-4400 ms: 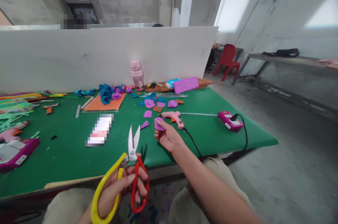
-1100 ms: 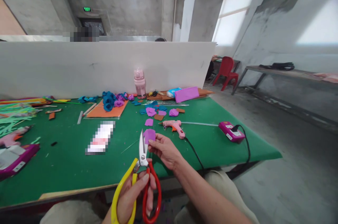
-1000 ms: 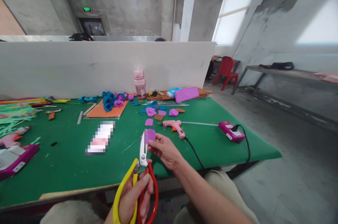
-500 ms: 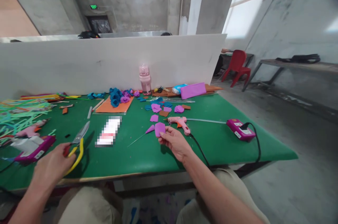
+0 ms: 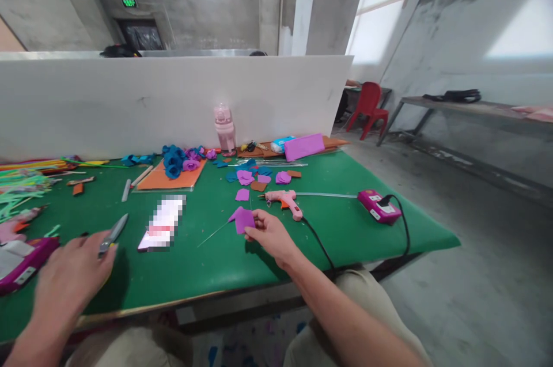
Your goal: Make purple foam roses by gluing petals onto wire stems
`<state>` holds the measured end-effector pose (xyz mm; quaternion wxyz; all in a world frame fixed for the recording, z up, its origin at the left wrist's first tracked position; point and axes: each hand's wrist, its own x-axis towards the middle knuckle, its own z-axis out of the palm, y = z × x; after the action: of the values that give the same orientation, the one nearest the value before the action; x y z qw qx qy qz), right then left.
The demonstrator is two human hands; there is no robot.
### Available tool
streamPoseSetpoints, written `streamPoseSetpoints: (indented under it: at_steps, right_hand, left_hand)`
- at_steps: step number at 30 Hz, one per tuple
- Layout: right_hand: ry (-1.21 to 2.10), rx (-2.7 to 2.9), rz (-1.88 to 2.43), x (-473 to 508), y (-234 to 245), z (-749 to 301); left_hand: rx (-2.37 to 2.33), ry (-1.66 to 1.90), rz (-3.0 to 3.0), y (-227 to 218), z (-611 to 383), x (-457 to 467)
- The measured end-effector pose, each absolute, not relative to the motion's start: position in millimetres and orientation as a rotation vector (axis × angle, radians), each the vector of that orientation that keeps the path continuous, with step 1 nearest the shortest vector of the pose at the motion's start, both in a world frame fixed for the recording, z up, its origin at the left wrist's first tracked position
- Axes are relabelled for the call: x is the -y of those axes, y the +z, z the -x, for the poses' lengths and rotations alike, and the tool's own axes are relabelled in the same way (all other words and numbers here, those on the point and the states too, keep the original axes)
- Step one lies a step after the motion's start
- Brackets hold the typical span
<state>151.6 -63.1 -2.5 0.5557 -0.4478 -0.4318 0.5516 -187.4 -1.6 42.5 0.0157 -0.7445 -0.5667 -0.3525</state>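
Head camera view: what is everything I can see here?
table: one, green, foreground
partition board: one, white, table's far edge
bottle: one, pink, against the board
foam flowers: several, blue and purple, on an orange sheet
cut foam pieces: many, purple, blue, brown, table's middle
glue gun: one, pink, near the cut pieces
box: one, magenta with black cord, table's right end
strips: many, green, far left
chair: one, red, behind the table, right
scissors: one pair, silver blades showing, table's near left
foam piece: one, purple, held above the table's middle
left hand: one, blurred, over the scissors' handles
right hand: one, pinching the foam piece
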Motion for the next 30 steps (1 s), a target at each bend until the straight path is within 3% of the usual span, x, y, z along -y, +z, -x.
streamPoseSetpoints:
  at_steps: [3, 8, 15, 30]
  right_hand:
    - [1.160, 1.167, 1.122, 60, -5, -154]
    - [0.774, 1.457, 1.314, 45, -4, -164]
    - [0.615, 1.610, 1.394, 29, -6, -168]
    - [1.224, 1.217, 1.179, 26, -29, -150]
  left_hand:
    - [1.613, -0.958, 2.550, 60, 111, 3]
    - [1.193, -1.300, 2.741, 35, 10, -8]
    - [1.079, -1.393, 2.763, 2, 0, -4]
    - [1.289, -1.317, 2.751, -2, 1, 4]
